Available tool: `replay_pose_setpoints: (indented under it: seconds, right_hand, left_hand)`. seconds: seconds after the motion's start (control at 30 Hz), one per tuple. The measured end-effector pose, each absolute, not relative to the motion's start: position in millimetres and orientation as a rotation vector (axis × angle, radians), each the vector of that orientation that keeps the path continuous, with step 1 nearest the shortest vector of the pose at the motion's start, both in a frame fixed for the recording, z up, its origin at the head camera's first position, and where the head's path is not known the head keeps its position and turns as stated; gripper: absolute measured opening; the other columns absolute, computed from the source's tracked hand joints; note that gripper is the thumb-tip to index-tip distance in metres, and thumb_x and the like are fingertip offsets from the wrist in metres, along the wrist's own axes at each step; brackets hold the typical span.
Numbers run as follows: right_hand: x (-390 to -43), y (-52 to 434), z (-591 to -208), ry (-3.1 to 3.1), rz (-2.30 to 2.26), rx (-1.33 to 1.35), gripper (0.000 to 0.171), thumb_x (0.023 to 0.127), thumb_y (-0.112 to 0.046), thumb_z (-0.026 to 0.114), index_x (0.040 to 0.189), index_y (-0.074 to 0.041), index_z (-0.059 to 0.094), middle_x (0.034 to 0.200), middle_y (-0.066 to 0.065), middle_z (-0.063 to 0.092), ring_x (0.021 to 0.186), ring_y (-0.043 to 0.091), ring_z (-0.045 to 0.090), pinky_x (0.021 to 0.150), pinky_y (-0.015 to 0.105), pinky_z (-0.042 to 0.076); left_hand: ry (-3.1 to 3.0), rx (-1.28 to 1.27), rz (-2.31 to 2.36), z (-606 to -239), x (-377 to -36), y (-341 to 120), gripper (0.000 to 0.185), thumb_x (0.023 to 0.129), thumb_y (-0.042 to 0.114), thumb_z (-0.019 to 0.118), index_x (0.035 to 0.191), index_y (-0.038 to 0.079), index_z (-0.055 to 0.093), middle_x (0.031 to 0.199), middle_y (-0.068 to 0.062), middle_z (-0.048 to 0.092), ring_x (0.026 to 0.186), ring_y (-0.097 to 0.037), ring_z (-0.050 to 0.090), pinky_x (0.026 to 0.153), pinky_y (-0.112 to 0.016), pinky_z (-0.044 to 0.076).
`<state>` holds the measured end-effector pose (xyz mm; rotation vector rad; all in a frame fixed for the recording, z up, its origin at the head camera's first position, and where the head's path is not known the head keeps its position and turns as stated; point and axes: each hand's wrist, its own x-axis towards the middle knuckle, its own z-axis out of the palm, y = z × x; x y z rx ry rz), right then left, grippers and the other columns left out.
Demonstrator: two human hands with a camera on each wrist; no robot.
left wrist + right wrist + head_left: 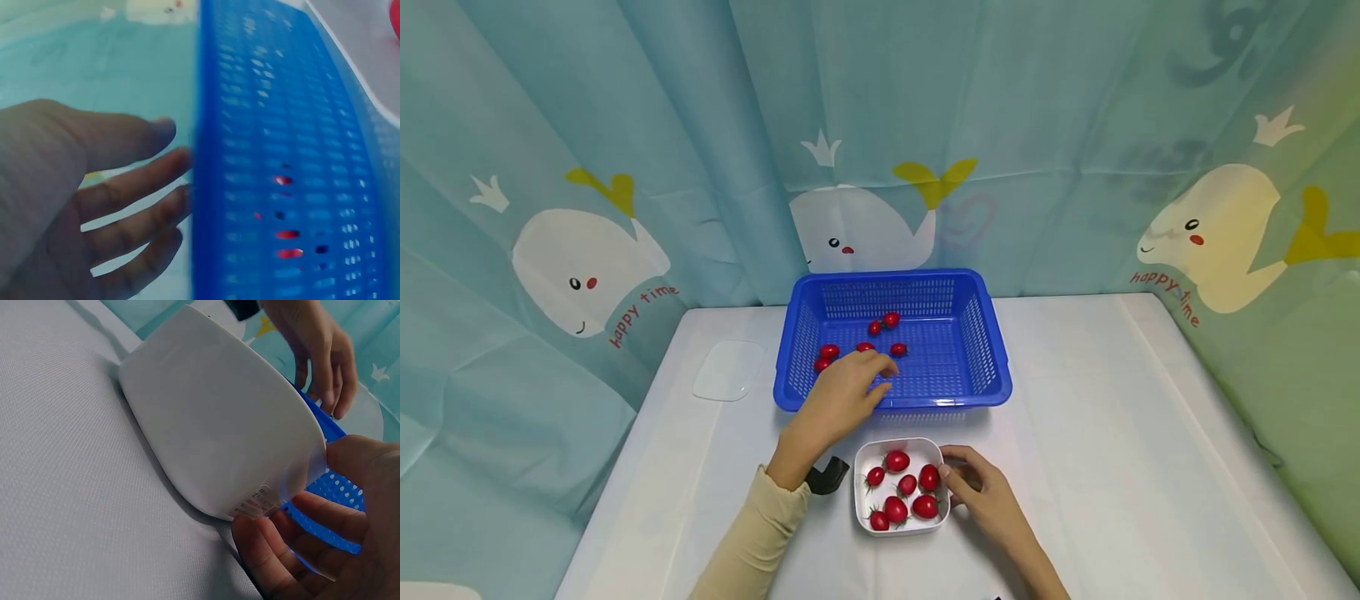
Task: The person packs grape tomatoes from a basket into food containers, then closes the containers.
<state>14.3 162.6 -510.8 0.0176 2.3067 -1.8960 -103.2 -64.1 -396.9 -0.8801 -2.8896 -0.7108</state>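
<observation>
My left hand (pixel 847 392) reaches over the front rim of a blue plastic basket (pixel 951 403), thumb and fingers apart with nothing between them. Inside the basket lie several cherry tomatoes (pixel 891 319), a few just beyond the fingertips. A small white square container (pixel 902 532) stands in front of the basket and holds several more cherry tomatoes (pixel 896 509). My right hand (pixel 988 496) grips its right side. In the right wrist view, the thumb is at the rim of the container (pixel 212 406) and the fingers are against the lower part of its wall.
A clear flat lid (pixel 728 369) lies on the white tabletop (pixel 1075 417), left of the basket. Behind the table hangs a blue-green curtain (pixel 1037 100) printed with whales. A black wrist-camera mount (pixel 827 477) sticks out beside my left wrist, near the container.
</observation>
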Motion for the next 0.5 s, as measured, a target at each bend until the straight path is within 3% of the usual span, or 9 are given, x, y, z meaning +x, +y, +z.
replay_pose_setpoints:
  seconds: [0.5]
  right_hand:
    - [15,163,-511,2.290,-1.919,0.020,0.036,0.102,-0.019,0.066,0.133,-0.001,0.064,0.112,0.022,0.072,0.088,0.007,0.069,0.069,0.028,0.061]
  left_hand:
    - [-3.013,-0.684,-0.551,-427,-145,-64,0.024,0.093,0.007,0.076,0.117,0.010,0.074,0.123,-0.013,0.072,0.109,-0.033,0.063,0.096,-0.048,0.057]
